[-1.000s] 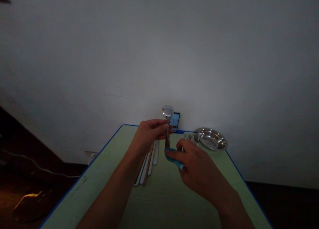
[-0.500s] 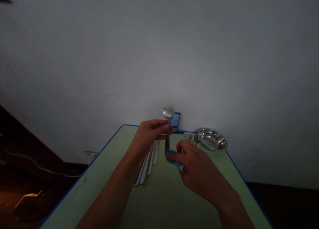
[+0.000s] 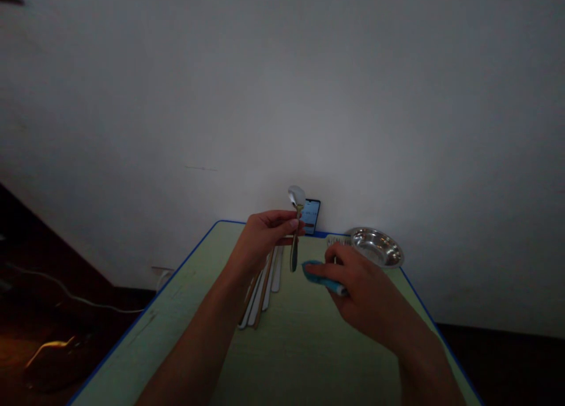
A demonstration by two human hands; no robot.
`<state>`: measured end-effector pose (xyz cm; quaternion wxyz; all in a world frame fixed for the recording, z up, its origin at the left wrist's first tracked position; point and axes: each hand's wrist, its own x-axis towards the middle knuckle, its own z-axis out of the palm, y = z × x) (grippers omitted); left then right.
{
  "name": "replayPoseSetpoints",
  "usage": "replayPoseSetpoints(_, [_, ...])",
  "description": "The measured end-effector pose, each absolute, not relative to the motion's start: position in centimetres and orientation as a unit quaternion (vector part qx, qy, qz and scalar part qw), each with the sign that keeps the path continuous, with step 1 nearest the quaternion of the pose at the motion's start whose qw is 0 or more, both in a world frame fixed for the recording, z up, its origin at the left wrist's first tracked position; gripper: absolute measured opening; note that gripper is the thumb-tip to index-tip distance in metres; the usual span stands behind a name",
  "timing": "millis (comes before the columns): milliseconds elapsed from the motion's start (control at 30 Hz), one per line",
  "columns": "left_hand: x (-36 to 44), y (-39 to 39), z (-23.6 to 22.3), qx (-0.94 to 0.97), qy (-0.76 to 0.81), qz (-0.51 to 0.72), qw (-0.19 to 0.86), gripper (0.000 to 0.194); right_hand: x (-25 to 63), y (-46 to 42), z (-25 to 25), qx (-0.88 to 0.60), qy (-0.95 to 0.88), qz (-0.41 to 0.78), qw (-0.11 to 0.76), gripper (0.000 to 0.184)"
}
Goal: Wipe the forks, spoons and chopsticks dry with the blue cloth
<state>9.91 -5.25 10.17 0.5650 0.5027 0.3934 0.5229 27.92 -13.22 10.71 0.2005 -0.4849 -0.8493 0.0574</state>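
Observation:
A shiny metal spoon (image 3: pixel 293 256) stands upright above the table, bowl at the top. My left hand (image 3: pixel 269 232) pinches its handle just under the bowl. To the right of the handle's lower end, and apart from it, my right hand (image 3: pixel 353 276) is closed on a folded blue cloth (image 3: pixel 315 273) with a pale end sticking out below. Under my left hand lie several flat-handled utensils (image 3: pixel 260 297), some metal and some brown; their far ends are hidden. Behind my right hand, several fork tines (image 3: pixel 338 240) show.
A round metal bowl (image 3: pixel 377 247) sits at the table's back right corner. Against the wall (image 3: pixel 282 88) leans a phone (image 3: pixel 312 215) with a lit screen. The pale green table (image 3: pixel 304 353) has a blue edge. On the left, a white cable (image 3: pixel 88 299) hangs beside it.
My right hand has moved right with the cloth, off the spoon's handle end. The spoon has turned a little in my left hand, which stays in about the same place.

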Motion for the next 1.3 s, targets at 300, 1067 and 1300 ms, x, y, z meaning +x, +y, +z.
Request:
replayPoseSetpoints(300, [10.0,-5.4,10.3,0.518,0.41,0.506,0.554,0.026,31.3,-12.8,11.8,-0.517,-0.776,0.015,0.36,0.037])
replayPoseSetpoints(1067, [13.3,-2.7,4.9,0.481,0.405,0.393,0.671,0.019,31.9,-13.5,13.7,-0.53,-0.658,-0.06,0.532,0.031])
replayPoseSetpoints(1300, [15.0,0.1,1.1,0.472,0.454,0.344,0.673,0.012,31.7,-13.4,13.9,-0.526,-0.644,-0.069,0.551,0.034])
